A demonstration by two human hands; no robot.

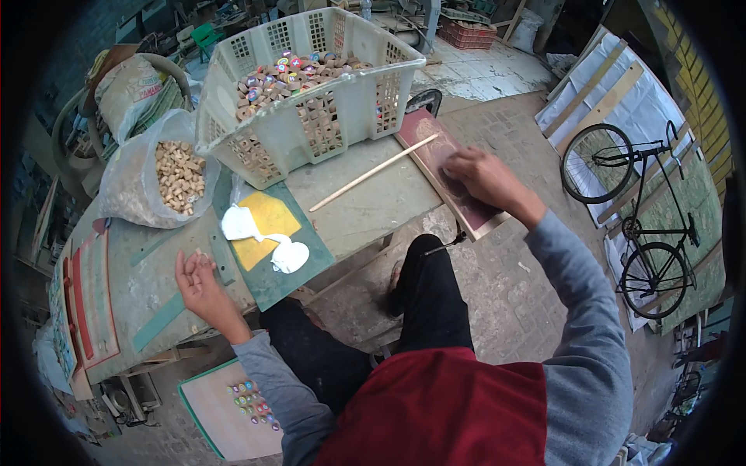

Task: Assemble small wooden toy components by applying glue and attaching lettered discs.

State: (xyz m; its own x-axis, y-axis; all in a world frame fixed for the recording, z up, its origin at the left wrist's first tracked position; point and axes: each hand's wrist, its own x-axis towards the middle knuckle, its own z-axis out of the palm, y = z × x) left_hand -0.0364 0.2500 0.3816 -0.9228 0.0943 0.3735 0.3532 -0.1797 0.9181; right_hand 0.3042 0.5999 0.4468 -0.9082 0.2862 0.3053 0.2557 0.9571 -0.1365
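My left hand (203, 291) is held above the bench, beside a green board (299, 203), with its fingers curled in. A bit of something tan shows at the fingertips, too small to make out. On the green board lies a yellow sheet (268, 211) with thick white paste (289, 257) spread over part of it. My right hand (483, 179) is closed and pressed down on a dark red, sandpaper-like board (423, 132) with a wooden edge. Whatever the right fingers grip is hidden beneath them. A thin wooden stick (373, 172) lies with one end on the red board.
A pale plastic crate (268, 147) of small wooden pieces, some with coloured tops, stands on the bench (373, 213). Left of it sits a clear bag (128, 194) of short wooden pegs. A panel (221, 419) with coloured discs lies low left. A bicycle (633, 221) is at right.
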